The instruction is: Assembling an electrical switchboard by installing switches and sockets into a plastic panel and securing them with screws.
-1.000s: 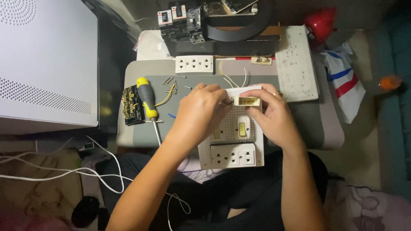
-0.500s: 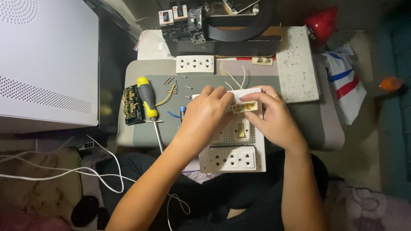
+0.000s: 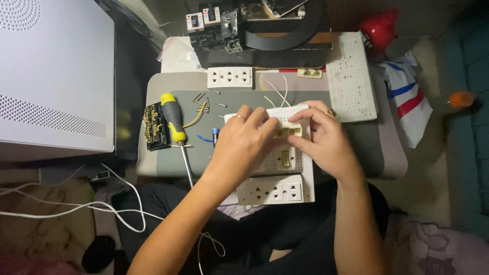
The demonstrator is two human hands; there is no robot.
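Between your fingertips sits a small brass part (image 3: 288, 132), pinched by left hand (image 3: 243, 145) and right hand (image 3: 326, 142) above the perforated board (image 3: 300, 168); seat it squarely.

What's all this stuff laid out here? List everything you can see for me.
perforated outlet panel: one, white, under both hands at the tray's near edge
small brass part: one, pinched by both hands over the panel
screwdriver: one, yellow and black, left on the tray
terminal block: one, black and brass, beside the screwdriver
loose screws: several, metal, mid tray
triple socket strip: one, white, far edge of the tray
perforated plate: one, white, right
circuit breakers: a few, black, at the back
grey tray: one, on the lap
white box: one, far left
white cables: several, lower left
left hand: one, on the panel
right hand: one, on the panel
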